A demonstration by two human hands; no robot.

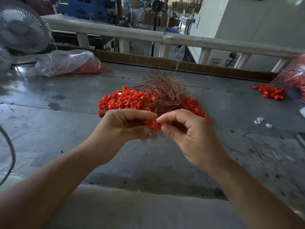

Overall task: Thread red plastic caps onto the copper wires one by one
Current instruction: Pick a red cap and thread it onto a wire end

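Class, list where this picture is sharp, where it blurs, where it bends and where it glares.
Head view: sharp on the caps; blurred at the edges, on the fan and the right bag; the rail bows from the wide lens; pale glare on the table at left.

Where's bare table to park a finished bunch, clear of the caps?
Bare table: left of the cap pile, below the bag; between pile and the small right heap; near strip under the forearms. Crowded: centre, where wires top the pile, left hand and right hand just before it; white bits beside the right hand.
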